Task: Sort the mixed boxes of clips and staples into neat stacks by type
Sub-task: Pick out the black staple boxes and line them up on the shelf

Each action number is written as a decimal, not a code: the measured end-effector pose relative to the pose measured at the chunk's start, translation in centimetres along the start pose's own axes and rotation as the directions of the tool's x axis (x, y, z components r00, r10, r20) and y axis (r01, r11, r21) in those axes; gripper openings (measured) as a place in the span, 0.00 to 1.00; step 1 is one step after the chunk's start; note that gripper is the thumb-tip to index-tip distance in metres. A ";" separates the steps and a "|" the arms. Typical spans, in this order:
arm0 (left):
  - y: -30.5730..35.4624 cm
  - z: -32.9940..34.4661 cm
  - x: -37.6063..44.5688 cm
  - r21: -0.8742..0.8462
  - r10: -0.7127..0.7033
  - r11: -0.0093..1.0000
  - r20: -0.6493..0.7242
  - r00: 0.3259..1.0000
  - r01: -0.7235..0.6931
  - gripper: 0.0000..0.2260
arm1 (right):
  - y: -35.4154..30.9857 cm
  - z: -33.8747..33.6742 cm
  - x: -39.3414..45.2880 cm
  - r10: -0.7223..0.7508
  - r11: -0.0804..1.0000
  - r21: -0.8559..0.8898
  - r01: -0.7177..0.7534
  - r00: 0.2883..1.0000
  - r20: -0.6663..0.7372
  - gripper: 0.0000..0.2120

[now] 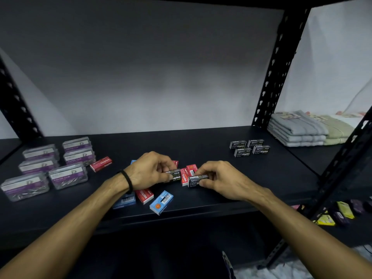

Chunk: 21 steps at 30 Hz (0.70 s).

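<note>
Hands, two, bare, centre of frame. Left hand [150, 170], black band at wrist, pinches a black staple box [174, 175] by its near end. Right hand [216, 178] grips a second black staple box [196, 180] between thumb and fingers. Both boxes sit low over the mixed pile on the dark shelf [221, 200].

Risks, as judged:
- Small smooth cartons held by the ends; either could twist loose and fall back into the pile.
- Red staple boxes [186, 174] lie touching the held ones; lifting may drag or tip them.
- Blue box [161, 202] at lower centre sits near the shelf's front edge; a forearm brushing it could push it off.

Surroundings:
- Black staple group [249, 148], four boxes, right of centre, well apart from the hands; the likely destination.
- Clear paper-clip cases [54, 166], purple labels, stacked at left.
- Lone red box [101, 164] just beside those cases, unsorted.
- More red and blue boxes partly hidden under the left wrist.
- Folded towels [302, 129], upper right, beyond the shelf post [279, 67].
</note>
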State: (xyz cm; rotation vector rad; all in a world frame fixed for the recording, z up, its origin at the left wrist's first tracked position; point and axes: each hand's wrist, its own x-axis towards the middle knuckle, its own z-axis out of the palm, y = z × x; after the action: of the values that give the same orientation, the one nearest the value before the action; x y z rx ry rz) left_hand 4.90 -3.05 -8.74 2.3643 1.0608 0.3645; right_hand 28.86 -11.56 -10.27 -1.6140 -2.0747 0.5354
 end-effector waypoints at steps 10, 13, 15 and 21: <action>5.7 1.4 4.9 -0.034 0.089 0.995 -0.101 0.991 -0.092 0.07 | 5.2 -5.5 -1.0 0.101 0.990 -0.091 -0.110 0.990 -0.097 0.06; 7.7 2.9 7.1 -0.012 0.126 0.992 -0.112 0.986 -0.128 0.08 | 7.4 -7.5 -1.7 0.173 0.975 -0.117 -0.189 0.976 -0.135 0.03; 9.0 3.7 8.5 0.005 0.147 0.989 -0.122 0.982 -0.148 0.08 | 8.6 -8.8 -2.2 0.211 0.961 -0.147 -0.236 0.963 -0.165 0.03; 12.2 6.3 12.1 0.018 0.141 0.990 -0.138 0.980 -0.140 0.09 | 11.7 -11.4 -3.1 0.274 0.921 -0.232 -0.313 0.943 -0.189 0.03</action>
State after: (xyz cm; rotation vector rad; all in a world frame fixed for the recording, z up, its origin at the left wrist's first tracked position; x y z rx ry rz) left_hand 23.17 -2.95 -6.78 2.4576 0.9593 0.5859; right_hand 45.32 -11.51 -7.84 -2.0695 -1.8586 0.2296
